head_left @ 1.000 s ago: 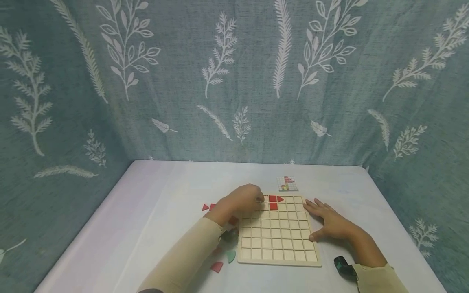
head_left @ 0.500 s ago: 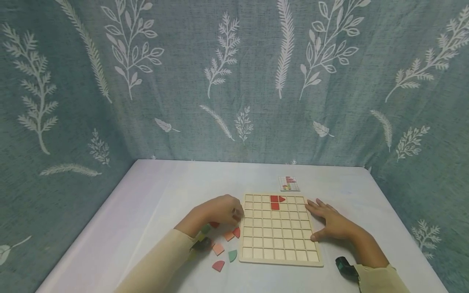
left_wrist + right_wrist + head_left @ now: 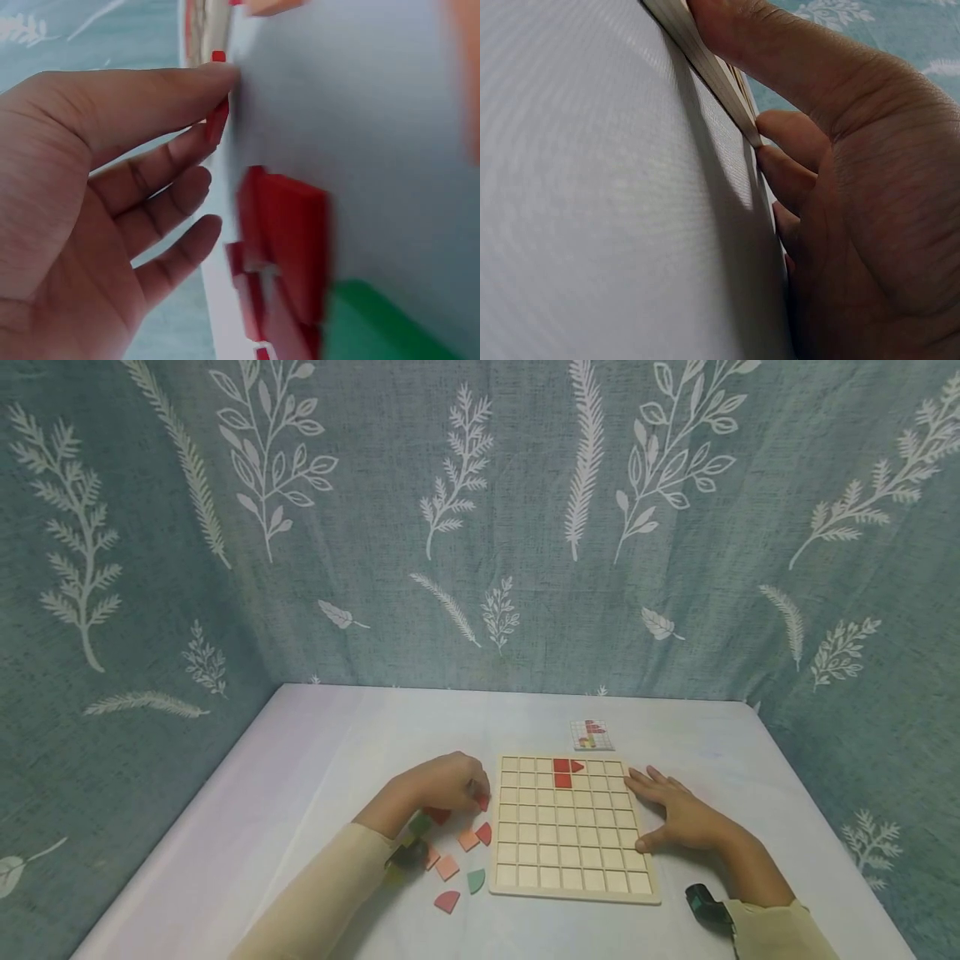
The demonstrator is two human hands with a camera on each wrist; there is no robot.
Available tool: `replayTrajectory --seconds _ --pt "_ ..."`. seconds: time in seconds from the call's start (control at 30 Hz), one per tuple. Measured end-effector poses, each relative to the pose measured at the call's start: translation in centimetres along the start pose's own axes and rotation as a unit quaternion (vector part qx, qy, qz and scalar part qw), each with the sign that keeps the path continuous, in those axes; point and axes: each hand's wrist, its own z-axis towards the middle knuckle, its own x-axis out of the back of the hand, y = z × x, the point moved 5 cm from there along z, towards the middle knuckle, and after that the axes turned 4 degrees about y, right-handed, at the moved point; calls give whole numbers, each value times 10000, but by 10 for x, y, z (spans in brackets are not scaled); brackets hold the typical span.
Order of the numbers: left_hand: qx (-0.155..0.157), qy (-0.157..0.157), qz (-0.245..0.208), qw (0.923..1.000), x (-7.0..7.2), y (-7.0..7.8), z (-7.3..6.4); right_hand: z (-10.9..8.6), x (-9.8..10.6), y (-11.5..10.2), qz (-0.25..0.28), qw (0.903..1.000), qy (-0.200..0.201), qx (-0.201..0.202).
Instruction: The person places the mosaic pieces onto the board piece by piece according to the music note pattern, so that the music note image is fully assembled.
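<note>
Left hand (image 3: 450, 783): grip pinches a red tile (image 3: 217, 127), exact shape unclear. Right hand (image 3: 681, 817): grip unclosed, spread along the wooden grid board (image 3: 573, 895), probably to steady it.

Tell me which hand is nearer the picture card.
Right. The right hand is close, right of the card; the left hand is farther off, to its left.

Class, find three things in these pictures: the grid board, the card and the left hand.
Board (image 3: 570, 832): head view, on a bare cell near its middle.
Card (image 3: 592, 736): head view, on its printed face.
Left hand (image 3: 450, 782): head view, on its back.
</note>
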Motion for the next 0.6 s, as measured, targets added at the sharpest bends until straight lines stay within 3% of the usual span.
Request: replayTrajectory --seconds 0.27,0.6 --pt "-641 312 56 9974 7 19 27 1 0 3 20 10000 6 -88" --pt "-982 396 198 9942 -4 60 70 2 -1 4 -51 9999 37 -155"
